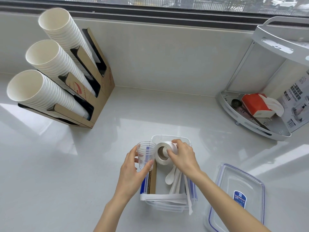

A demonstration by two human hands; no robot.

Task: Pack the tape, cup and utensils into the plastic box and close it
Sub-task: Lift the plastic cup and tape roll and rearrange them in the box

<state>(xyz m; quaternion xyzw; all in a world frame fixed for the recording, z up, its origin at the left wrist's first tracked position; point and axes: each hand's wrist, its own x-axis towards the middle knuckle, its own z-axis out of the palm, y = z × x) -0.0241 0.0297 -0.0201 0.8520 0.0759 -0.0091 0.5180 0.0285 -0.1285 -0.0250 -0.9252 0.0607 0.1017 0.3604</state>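
The lid (pixel 237 195) lies flat on the counter (pixel 66 164) to the right of the plastic box (pixel 167 201), nearest the viewer and well clear of both hands. Inside the box, white utensils (pixel 173 180) lean along its right side, their long axes running from near edge to far, with a strip of cardboard (pixel 153 180) standing along the left wall. Above the box's far end, the right hand (pixel 183 156) is clamped on the roll of tape (pixel 164 152), thumb at its core, the roll's axis pointing back toward the viewer. Just left of it, almost touching, the left hand (pixel 133 166) grips the clear cup (pixel 145 154) upright over the box's left edge. The tape probably goes down first, since it already hangs over open floor. Farther off stand stacked paper cups (pixel 50 64) and a corner rack (pixel 260 118).
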